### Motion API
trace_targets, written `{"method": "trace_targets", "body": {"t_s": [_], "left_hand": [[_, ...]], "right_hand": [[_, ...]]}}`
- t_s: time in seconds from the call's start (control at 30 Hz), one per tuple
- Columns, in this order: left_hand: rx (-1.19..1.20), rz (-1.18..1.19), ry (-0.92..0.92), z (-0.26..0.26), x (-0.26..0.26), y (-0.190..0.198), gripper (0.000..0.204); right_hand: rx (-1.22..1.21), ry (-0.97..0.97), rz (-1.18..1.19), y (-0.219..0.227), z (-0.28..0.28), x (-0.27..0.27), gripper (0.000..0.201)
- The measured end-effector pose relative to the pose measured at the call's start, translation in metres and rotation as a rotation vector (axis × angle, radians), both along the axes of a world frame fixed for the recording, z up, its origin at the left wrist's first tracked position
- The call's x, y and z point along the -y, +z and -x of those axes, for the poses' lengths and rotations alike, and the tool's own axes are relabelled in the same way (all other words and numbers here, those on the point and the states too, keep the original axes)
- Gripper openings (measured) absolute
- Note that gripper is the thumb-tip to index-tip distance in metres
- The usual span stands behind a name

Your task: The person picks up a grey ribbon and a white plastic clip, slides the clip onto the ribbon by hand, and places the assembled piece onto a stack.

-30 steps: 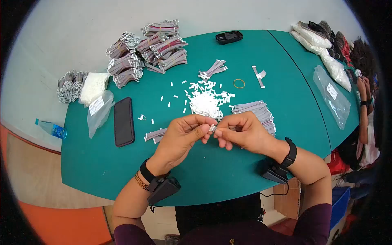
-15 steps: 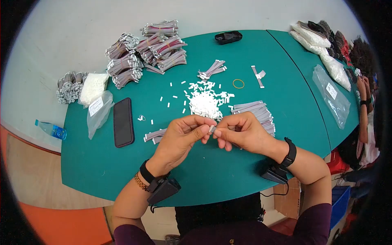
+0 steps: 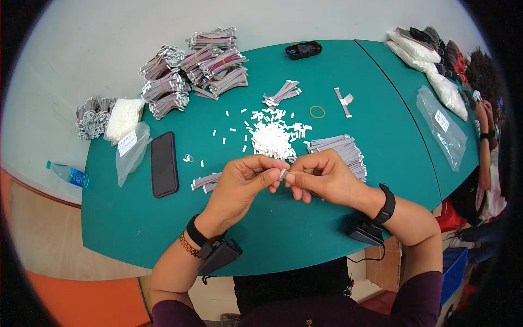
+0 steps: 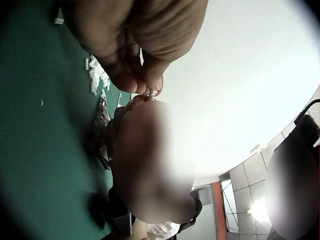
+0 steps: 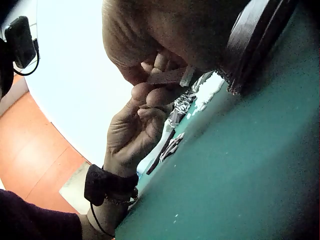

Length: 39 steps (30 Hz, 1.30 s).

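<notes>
Both hands meet over the near middle of the green table [image 3: 305,234]. Thumb and fingers of the left hand [image 3: 239,182] pinch one end of a short grey ribbon cable [image 5: 167,77]. Its white connector end [image 3: 284,173] shows between the fingertips in the head view. From the other side the right hand [image 3: 329,177] pinches the same cable, which is partly hidden within its fingers. Just beyond the fingertips lies a heap of small white plastic pieces [image 3: 271,140]. A stack of ribbon cables [image 3: 339,152] lies beyond the right hand; a few cables [image 3: 206,182] lie beside the left.
Banded cable bundles [image 3: 215,62] are piled at the back left. A phone [image 3: 164,163] and a clear bag [image 3: 132,147] lie left. Farther back are loose cables [image 3: 282,94], a rubber band [image 3: 317,112] and a black case [image 3: 303,50]. Another person's hands [image 3: 484,117] show far right.
Both hands stay almost where they were, fingertips together on the cable. Its small end has turned slightly between them. Nothing else on the table has moved.
</notes>
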<state>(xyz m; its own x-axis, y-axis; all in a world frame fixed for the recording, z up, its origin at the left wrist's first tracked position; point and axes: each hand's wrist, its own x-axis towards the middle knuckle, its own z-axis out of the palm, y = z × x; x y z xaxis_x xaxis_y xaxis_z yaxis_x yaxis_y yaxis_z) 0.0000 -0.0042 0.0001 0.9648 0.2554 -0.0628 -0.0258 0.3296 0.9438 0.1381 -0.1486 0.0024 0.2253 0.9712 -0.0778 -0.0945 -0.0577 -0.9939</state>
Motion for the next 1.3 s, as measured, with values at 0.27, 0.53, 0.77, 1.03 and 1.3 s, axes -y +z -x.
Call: {"method": "trace_targets", "body": {"t_s": [0.27,0.53,0.77,1.03,1.3], "left_hand": [[-0.019,-0.164,0.062,0.0001,0.0022,0.0033,0.017],[-0.032,-0.223,0.078,-0.0001,0.0038,0.0045,0.018],[-0.035,-0.131,0.044,-0.0002,0.003,0.0017,0.017],[-0.037,-0.148,0.072,-0.0004,0.0051,0.0021,0.018],[-0.037,-0.213,0.083,0.0002,0.0066,0.0003,0.019]], "right_hand": [[0.009,-0.02,-0.004,0.0008,0.0011,0.0001,0.02],[-0.019,-0.04,-0.006,-0.0013,0.0022,0.0,0.02],[0.001,-0.057,-0.008,-0.0036,0.0022,0.0006,0.022],[0.017,-0.08,-0.007,-0.004,0.0029,0.0002,0.024],[0.06,-0.092,-0.015,-0.0018,0.0053,0.0015,0.025]]}}
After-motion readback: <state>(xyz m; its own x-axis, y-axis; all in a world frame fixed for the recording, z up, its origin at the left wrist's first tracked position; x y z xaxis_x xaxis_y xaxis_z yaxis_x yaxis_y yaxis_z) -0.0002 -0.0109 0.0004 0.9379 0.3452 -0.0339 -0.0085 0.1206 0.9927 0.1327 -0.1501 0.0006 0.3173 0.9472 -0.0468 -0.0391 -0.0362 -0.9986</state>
